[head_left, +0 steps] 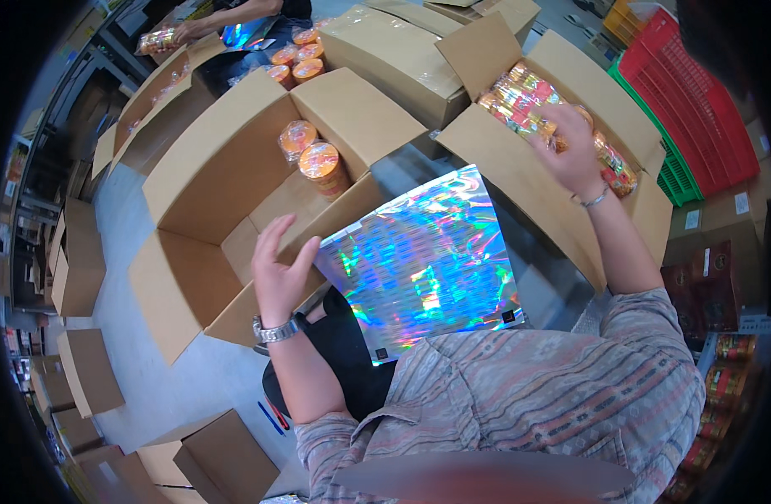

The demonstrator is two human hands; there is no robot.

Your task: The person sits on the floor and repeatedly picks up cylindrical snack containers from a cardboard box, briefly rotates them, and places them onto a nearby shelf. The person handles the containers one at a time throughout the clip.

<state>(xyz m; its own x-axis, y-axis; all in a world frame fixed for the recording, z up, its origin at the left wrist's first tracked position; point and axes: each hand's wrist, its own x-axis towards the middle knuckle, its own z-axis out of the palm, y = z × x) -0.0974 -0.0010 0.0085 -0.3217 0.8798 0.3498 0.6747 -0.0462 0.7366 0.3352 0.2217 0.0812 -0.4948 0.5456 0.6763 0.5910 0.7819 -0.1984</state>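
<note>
My left hand (pixel 280 267) is raised beside the near wall of an open cardboard box (pixel 226 181), thumb and fingers apart, holding nothing. Two orange cylindrical packs (pixel 322 164) in clear wrap stand in that box's far corner. Over the open carton (pixel 520 189) on the right, my right hand (pixel 573 149) reaches above red-and-gold wrapped packs (pixel 520 94). Its fingers look outstretched, and I cannot tell whether they touch a pack. A shiny rainbow-silver sheet (pixel 427 260) lies across my lap between both arms.
A closed carton (pixel 385 63) stands ahead. Red (pixel 692 105) and green crates (pixel 678 172) are stacked at right. Far left, another person's hand (pixel 188 32) holds a wrapped pack above a box. Pens (pixel 272 417) lie on the floor near an open box (pixel 226 458).
</note>
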